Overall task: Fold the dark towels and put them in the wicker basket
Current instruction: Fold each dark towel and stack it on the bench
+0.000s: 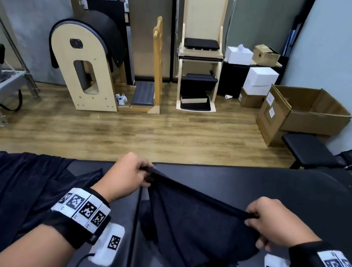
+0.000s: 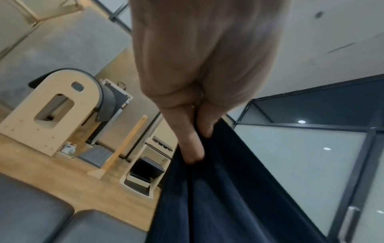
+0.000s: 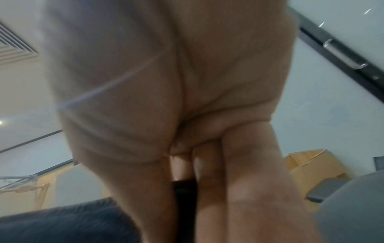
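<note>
Towel [image 1: 191, 226] hangs in the air over the dark padded bench [image 1: 276, 188], its top edge pulled taut between the left hand [image 1: 127, 177] and the right hand [image 1: 271, 221], probably so the cloth drops straight and its corners can be matched for a fold. Both hands have their fingers [image 2: 193, 148] curled and pinching that edge, while the rest sags toward the person. The stretched edge, the long axis, slopes from far-left down to near-right; a second dark towel [image 1: 3, 195] lies spread at the left, and no wicker basket shows.
</note>
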Demonstrator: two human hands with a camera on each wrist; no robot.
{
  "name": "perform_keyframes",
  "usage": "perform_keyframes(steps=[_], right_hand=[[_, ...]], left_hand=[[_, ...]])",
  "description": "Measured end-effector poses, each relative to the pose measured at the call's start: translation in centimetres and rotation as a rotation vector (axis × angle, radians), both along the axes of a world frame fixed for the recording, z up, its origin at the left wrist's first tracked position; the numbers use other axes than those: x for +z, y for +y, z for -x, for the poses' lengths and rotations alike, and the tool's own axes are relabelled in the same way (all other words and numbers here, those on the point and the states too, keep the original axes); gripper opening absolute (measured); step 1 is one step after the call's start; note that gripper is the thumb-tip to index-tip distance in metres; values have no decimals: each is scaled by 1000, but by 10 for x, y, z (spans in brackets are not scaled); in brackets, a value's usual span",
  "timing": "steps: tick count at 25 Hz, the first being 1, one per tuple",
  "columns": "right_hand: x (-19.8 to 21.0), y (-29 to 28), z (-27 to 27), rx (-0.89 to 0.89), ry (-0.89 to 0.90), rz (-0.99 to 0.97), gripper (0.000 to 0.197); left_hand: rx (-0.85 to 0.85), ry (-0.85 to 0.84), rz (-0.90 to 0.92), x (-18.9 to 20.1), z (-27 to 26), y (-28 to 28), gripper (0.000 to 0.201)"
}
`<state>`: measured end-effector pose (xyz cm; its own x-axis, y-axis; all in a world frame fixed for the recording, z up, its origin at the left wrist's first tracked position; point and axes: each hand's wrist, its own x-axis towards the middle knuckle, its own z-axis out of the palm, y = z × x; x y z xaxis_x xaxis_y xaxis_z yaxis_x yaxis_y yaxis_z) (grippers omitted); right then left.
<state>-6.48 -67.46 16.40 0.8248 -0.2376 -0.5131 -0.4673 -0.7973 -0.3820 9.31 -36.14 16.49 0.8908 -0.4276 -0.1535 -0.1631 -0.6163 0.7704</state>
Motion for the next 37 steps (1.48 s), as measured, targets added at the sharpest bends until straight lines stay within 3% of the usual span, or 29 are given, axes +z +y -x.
perform_keyframes(steps=[3, 7, 11, 14, 17, 21, 26, 30, 33, 37], right_hand=[[19, -8, -70, -1, -142, 127, 19], [107, -19, -161, -91, -649, 354, 19], [202, -11, -178, -122, -1275, 351, 21], [216, -1, -164, -59, -1512, 391, 21], [193, 7, -145, -45, -1474, 410, 21], [114, 22, -104, -30, -1307, 463, 17], [-7, 34, -33, -56, -870, 397, 12], [-71, 39, 29, -20, -654, 360, 15], [-101, 35, 72, -19, -456, 266, 26], [-108, 29, 112, 7, -329, 196, 18]], left_hand=[[52, -314, -142, 26, -52, -20, 28], [176, -739, -153, 133, -109, -35, 39], [335, -1052, 37, 243, -124, -18, 41], [342, -1133, 100, 263, -105, 0, 40], [309, -1115, 57, 233, -80, 17, 38], [237, -900, 36, 148, -52, 37, 35], [169, -645, -75, 30, 7, 49, 30], [167, -438, -188, -36, 68, 57, 27], [143, -286, -287, -65, 108, 60, 26], [78, -205, -345, -75, 150, 57, 26]])
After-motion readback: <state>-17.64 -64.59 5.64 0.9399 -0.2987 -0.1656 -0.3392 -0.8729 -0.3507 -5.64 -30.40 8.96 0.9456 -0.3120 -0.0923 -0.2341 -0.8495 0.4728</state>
